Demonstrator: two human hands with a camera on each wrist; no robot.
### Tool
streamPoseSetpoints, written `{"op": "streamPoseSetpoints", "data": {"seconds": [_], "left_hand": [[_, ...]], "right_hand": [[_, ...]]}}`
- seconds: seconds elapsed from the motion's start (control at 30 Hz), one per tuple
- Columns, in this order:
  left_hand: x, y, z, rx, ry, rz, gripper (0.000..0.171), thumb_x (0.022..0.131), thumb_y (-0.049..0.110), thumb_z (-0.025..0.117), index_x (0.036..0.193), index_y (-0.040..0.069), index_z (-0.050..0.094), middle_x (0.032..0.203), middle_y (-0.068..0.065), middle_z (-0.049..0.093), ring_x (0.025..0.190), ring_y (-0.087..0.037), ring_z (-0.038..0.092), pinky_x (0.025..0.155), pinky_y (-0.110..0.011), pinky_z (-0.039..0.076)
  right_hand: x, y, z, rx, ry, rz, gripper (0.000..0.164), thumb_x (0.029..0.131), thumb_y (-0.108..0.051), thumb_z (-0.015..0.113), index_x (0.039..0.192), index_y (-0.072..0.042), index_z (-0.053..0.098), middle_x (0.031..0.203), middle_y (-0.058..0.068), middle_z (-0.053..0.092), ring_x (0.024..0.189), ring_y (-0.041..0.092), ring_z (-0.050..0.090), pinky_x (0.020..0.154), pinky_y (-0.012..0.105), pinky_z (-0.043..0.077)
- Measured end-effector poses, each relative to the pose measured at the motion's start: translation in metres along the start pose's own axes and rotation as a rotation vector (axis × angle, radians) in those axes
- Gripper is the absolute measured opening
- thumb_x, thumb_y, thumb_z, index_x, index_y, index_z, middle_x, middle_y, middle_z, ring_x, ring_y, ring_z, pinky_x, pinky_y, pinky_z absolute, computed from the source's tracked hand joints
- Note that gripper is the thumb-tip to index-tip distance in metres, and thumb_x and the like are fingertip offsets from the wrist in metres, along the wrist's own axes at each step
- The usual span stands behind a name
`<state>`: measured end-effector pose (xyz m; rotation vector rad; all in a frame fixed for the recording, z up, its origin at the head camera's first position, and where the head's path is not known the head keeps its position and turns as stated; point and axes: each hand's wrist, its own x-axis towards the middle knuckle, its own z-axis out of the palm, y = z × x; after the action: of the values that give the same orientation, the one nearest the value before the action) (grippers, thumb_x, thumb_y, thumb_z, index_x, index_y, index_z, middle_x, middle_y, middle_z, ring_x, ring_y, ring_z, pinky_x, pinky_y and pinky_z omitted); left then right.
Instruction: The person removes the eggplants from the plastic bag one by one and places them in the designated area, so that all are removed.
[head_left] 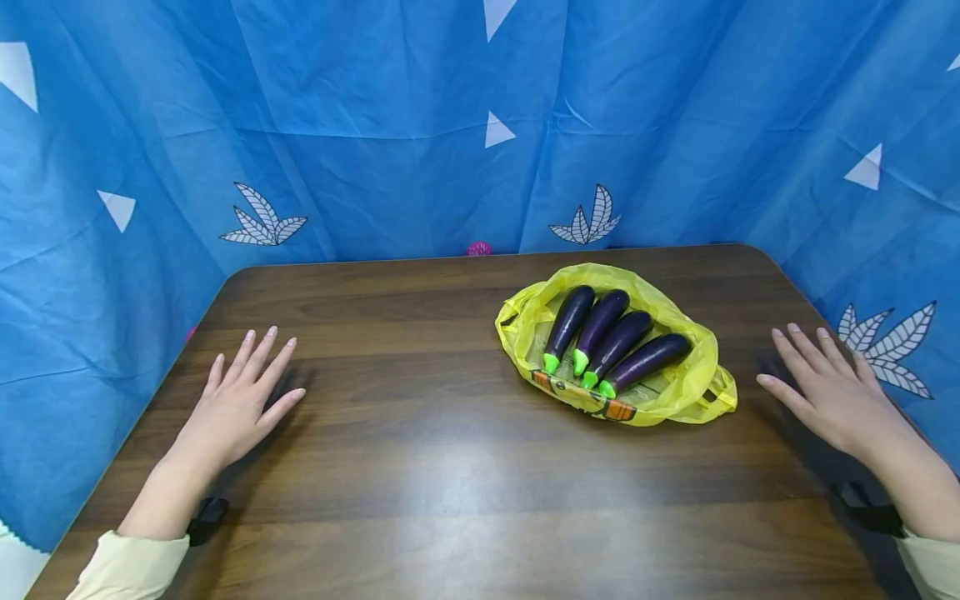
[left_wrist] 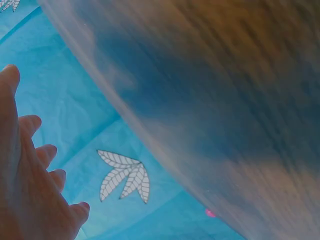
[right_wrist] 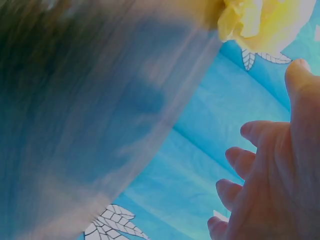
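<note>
Yellow bag (head_left: 678,392) gapes, rim (head_left: 592,272) surrounding 4 eggplants (head_left: 617,348).

Blue curtain (head_left: 375,92) encloses a dark brown, wood-grained surface (head_left: 397,350) on its far side and both flanks.
White triangles (head_left: 498,132) and black-outlined leaves (head_left: 258,206) decorate the creased cloth, with a pink spot (head_left: 478,249) just above the far edge. Rounded corners finish the surface's far end, and a pale glare (head_left: 457,479) shines on its near half.

Eggplants (head_left: 621,344) in yellow bag (head_left: 684,383) — left hand (head_left: 234,410), right hand (head_left: 842,403), outspread
</note>
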<state>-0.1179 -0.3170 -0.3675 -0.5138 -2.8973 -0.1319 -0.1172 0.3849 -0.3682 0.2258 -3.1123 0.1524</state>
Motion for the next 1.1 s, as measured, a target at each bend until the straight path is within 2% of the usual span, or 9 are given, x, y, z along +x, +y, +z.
{"op": "streamPoseSetpoints", "data": {"seconds": [0.13,0.47,0.63,0.87,1.1], "left_hand": [[0.002,0.004,-0.001,-0.001,-0.008,0.008,0.071,0.095,0.042,0.05,0.152,0.018,0.014,0.154,-0.015,0.01,0.139,-0.03,-0.004,0.104,-0.06,-0.005],[0.008,0.018,-0.006,-0.022,0.006,0.053,0.07,0.095,0.043,0.05,0.151,0.017,0.017,0.154,-0.015,0.01,0.139,-0.031,-0.001,0.105,-0.06,-0.004],[0.01,0.025,-0.004,-0.033,0.007,0.073,0.069,0.095,0.044,0.05,0.151,0.016,0.019,0.154,-0.013,0.011,0.139,-0.03,0.0,0.105,-0.06,0.001],[0.02,0.043,-0.006,-0.076,0.019,0.124,0.068,0.096,0.043,0.049,0.15,0.014,0.021,0.154,-0.012,0.012,0.139,-0.03,0.002,0.108,-0.055,0.004],[0.027,0.063,-0.009,-0.093,0.032,0.17,0.069,0.095,0.044,0.05,0.15,0.014,0.022,0.154,-0.011,0.012,0.14,-0.028,0.004,0.107,-0.056,0.011]], "right_hand": [[-0.001,-0.005,-0.003,-0.005,0.005,-0.023,0.077,0.098,-0.047,0.038,0.149,-0.005,-0.002,0.15,0.027,-0.001,0.133,0.041,-0.017,0.099,0.058,-0.019],[-0.003,-0.02,-0.011,0.012,0.021,-0.085,0.076,0.098,-0.043,0.043,0.15,-0.009,-0.001,0.152,0.024,0.001,0.135,0.034,-0.019,0.099,0.054,-0.022],[-0.007,-0.027,-0.014,-0.003,0.038,-0.109,0.076,0.097,-0.042,0.045,0.151,-0.01,0.001,0.152,0.024,0.003,0.135,0.033,-0.018,0.099,0.052,-0.022],[-0.01,-0.036,-0.02,0.007,0.057,-0.133,0.075,0.098,-0.04,0.046,0.151,-0.011,0.001,0.152,0.022,0.004,0.136,0.032,-0.016,0.101,0.052,-0.02],[-0.013,-0.046,-0.024,0.023,0.078,-0.154,0.073,0.098,-0.038,0.046,0.151,-0.012,0.003,0.153,0.019,0.003,0.137,0.03,-0.015,0.102,0.051,-0.02]]}}
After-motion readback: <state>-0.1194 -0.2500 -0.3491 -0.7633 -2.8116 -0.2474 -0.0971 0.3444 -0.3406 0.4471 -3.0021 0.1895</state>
